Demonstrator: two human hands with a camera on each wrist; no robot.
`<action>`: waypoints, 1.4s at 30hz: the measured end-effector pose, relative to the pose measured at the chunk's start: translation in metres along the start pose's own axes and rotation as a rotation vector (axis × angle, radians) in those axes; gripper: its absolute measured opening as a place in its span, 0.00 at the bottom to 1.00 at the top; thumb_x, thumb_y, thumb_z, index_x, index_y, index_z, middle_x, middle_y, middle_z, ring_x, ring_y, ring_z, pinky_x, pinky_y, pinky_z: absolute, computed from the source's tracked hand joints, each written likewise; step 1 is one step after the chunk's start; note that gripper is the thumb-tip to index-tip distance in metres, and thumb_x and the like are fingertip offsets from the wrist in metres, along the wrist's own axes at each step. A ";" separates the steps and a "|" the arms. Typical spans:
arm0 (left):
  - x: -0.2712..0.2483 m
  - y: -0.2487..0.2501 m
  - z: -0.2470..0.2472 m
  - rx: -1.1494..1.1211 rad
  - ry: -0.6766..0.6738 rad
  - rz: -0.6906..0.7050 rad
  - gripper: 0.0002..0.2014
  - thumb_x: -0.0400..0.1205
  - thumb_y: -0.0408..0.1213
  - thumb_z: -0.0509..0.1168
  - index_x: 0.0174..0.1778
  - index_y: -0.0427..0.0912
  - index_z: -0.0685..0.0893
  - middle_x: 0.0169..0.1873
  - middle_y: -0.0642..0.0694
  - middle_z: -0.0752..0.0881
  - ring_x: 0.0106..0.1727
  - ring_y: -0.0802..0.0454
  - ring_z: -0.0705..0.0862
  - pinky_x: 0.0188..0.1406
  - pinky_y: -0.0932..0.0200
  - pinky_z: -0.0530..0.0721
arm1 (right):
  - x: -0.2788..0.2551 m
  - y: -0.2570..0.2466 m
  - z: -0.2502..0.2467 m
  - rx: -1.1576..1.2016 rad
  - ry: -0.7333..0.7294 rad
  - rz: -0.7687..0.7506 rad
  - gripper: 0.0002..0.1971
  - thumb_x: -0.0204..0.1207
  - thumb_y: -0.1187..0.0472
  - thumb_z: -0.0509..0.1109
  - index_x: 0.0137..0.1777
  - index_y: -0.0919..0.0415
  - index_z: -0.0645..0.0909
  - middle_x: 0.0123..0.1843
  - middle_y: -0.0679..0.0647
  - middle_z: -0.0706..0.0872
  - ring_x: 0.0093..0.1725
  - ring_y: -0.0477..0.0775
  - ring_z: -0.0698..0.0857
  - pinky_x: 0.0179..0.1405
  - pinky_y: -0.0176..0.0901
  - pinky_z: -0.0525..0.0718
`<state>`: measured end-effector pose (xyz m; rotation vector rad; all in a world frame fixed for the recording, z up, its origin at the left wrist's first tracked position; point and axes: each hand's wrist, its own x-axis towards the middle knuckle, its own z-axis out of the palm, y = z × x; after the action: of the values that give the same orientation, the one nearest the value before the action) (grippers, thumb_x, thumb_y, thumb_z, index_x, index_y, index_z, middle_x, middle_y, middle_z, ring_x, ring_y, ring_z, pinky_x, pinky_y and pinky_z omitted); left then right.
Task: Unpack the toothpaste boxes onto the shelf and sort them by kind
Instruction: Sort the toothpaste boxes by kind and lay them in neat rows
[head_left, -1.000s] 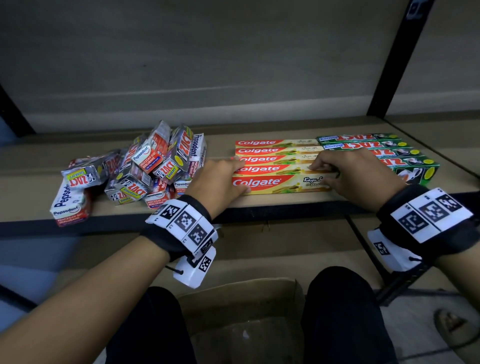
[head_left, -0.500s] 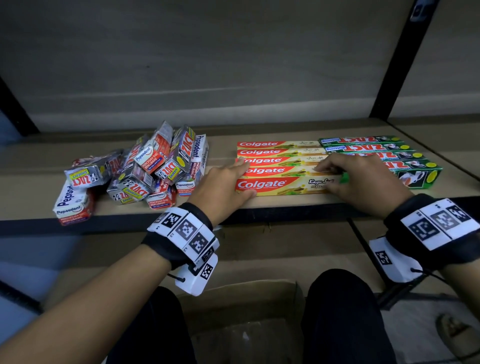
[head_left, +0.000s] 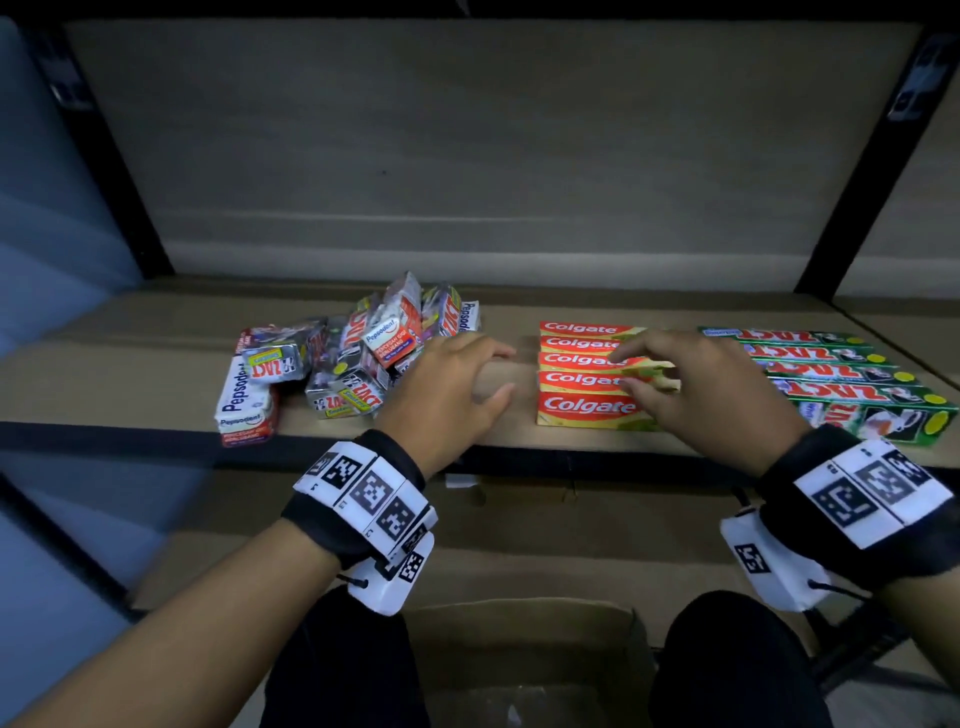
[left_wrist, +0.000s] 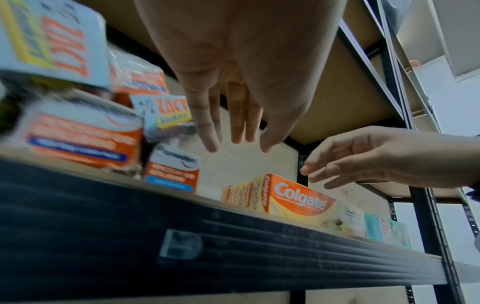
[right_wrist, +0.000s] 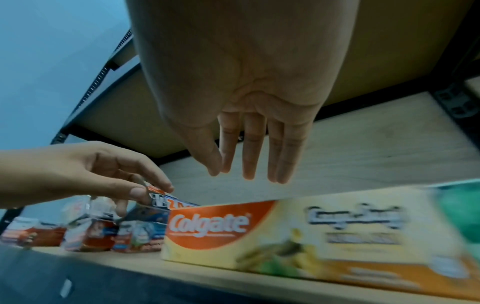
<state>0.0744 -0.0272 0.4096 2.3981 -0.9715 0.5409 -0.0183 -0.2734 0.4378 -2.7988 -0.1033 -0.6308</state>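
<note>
Several red-and-yellow Colgate boxes lie side by side mid-shelf, with a row of long green Zact boxes to their right. A loose pile of small Pepsodent and Zact boxes sits to the left. My left hand hovers between the pile and the Colgate row, fingers relaxed and holding nothing. My right hand hangs just above the Colgate boxes, fingers extended, also holding nothing. In the wrist views both the left hand and the right hand show straight fingers raised above the front Colgate box.
The wooden shelf board has a dark front rail and black uprights at both sides. An open cardboard box stands on the floor between my knees. Another shelf board hangs close overhead.
Both hands have come off the ends of the front Colgate box. The left hand drew back to the left, and the right hand moved left over the Colgate row.
</note>
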 end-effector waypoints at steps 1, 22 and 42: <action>-0.003 -0.007 -0.005 0.036 0.049 0.018 0.16 0.79 0.45 0.70 0.63 0.49 0.83 0.59 0.51 0.84 0.62 0.47 0.79 0.65 0.55 0.76 | 0.005 -0.012 0.004 0.030 0.024 -0.029 0.13 0.76 0.55 0.76 0.61 0.49 0.85 0.62 0.49 0.88 0.59 0.52 0.86 0.56 0.39 0.78; -0.061 -0.104 -0.056 0.340 0.086 -0.297 0.43 0.64 0.78 0.61 0.73 0.58 0.75 0.73 0.57 0.72 0.80 0.51 0.65 0.76 0.32 0.65 | 0.106 -0.155 0.098 0.160 -0.135 -0.256 0.33 0.71 0.64 0.77 0.74 0.40 0.75 0.77 0.53 0.70 0.75 0.54 0.73 0.72 0.51 0.78; -0.067 -0.130 -0.061 0.136 0.070 -0.271 0.38 0.69 0.55 0.79 0.74 0.52 0.75 0.68 0.55 0.80 0.74 0.53 0.69 0.69 0.49 0.79 | 0.107 -0.179 0.098 0.360 0.206 -0.103 0.21 0.69 0.60 0.82 0.62 0.46 0.85 0.55 0.41 0.90 0.52 0.38 0.86 0.56 0.19 0.76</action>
<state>0.1126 0.1247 0.3856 2.5578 -0.5835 0.6010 0.0959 -0.0734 0.4432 -2.3817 -0.2903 -0.8296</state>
